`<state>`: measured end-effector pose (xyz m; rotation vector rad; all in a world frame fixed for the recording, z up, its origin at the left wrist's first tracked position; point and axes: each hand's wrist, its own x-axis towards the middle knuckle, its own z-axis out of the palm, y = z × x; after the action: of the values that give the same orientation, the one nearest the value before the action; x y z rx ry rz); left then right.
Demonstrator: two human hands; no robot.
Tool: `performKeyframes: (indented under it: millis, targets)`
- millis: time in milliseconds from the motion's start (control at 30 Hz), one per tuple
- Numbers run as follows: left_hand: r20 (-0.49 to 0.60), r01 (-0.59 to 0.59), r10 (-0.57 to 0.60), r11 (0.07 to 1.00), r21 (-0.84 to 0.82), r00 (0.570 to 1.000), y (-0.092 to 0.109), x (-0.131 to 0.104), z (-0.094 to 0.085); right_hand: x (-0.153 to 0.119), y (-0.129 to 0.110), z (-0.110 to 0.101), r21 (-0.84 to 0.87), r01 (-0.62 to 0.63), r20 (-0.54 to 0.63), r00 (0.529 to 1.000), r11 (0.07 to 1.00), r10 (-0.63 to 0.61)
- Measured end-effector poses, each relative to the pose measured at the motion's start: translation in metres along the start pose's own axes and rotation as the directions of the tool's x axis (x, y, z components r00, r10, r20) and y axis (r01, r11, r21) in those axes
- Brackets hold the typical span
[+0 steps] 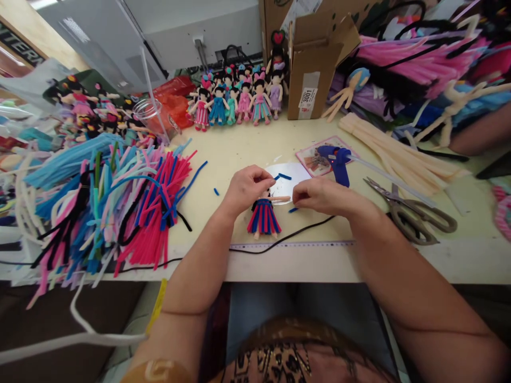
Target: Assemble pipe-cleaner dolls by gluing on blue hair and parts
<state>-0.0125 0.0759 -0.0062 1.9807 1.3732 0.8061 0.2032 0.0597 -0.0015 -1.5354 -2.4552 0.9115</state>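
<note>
Head view: by the left hand (250, 187), the head of the doll (264, 218) is mostly covered, so a small part there could be set crooked without being noticed. If the doll is not held firmly, it could be turned by a light push, and its thin outstretched arm could be bent by the right hand (317, 193). The cord (288, 234) passes close below the skirt, and the doll could be dragged if it were caught.

The doll is laid on the bench (239, 151), between the hands, with its upper part by the white disc (296, 171). Its skirt is striped in red and blue and is spread wide; black hair is partly seen. The fingers of the left hand are brought narrow; what is pinched cannot be told. The right hand is curled near the doll's arm; whether anything is held is hidden.

On the disc, a blue strip (285, 176) is seen. Farther right, the glue gun (339, 164) and the scissors (413, 213) are laid.
</note>
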Motion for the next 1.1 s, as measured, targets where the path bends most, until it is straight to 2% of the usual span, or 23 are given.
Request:
performKeyframes:
  millis: [167, 300, 367, 400, 467, 533, 600, 633, 700, 800, 967, 1100]
  targets:
    - [0.027, -0.003, 0.003, 1.0, -0.016, 1.0, 0.003, 0.0, 0.001, 0.006, -0.004, 0.017, -0.103, 0.103, 0.019, 0.995, 0.989, -0.101]
    - [0.033, 0.03, -0.029, 0.999, -0.04, 0.999, 0.004, -0.001, 0.001, 0.01, -0.004, 0.025, -0.127, 0.088, 0.018, 0.996, 0.988, -0.087]
    - [0.02, 0.045, -0.043, 0.995, -0.085, 0.999, 0.005, -0.001, 0.001, 0.011, -0.003, 0.024, -0.021, 0.071, -0.034, 0.997, 0.997, -0.072]
    - [0.013, 0.053, -0.052, 0.991, -0.124, 0.999, 0.005, -0.001, 0.001, 0.012, -0.003, 0.022, 0.097, 0.068, -0.08, 0.995, 0.993, -0.06]
    - [0.008, 0.082, -0.082, 0.969, -0.231, 0.997, 0.006, -0.001, 0.003, 0.014, -0.002, 0.018, 0.429, 0.078, -0.181, 0.984, 0.9, 0.001]
    - [0.023, 0.125, -0.125, 0.931, -0.344, 0.992, 0.008, -0.002, 0.005, 0.016, -0.004, 0.016, 0.715, 0.122, -0.249, 0.964, 0.689, 0.089]
    - [0.044, 0.163, -0.159, 0.892, -0.422, 0.986, 0.01, -0.003, 0.007, 0.018, -0.007, 0.016, 0.846, 0.177, -0.292, 0.943, 0.502, 0.159]
    - [0.052, 0.175, -0.17, 0.881, -0.44, 0.984, 0.011, -0.003, 0.008, 0.019, -0.009, 0.017, 0.871, 0.201, -0.309, 0.933, 0.449, 0.183]
    - [0.053, 0.187, -0.183, 0.872, -0.453, 0.982, 0.012, -0.004, 0.009, 0.02, -0.012, 0.019, 0.888, 0.223, -0.327, 0.922, 0.402, 0.21]
    - [0.027, 0.18, -0.187, 0.881, -0.437, 0.982, 0.012, -0.004, 0.011, 0.02, -0.016, 0.023, 0.89, 0.233, -0.335, 0.918, 0.393, 0.213]
    - [-0.046, 0.108, -0.135, 0.922, -0.373, 0.99, 0.008, -0.003, 0.014, 0.021, -0.019, 0.026, 0.905, 0.223, -0.312, 0.927, 0.362, 0.209]
    - [-0.049, 0.067, -0.094, 0.917, -0.394, 0.994, 0.004, -0.001, 0.011, 0.018, -0.026, 0.025, 0.941, 0.219, -0.292, 0.911, 0.257, 0.292]
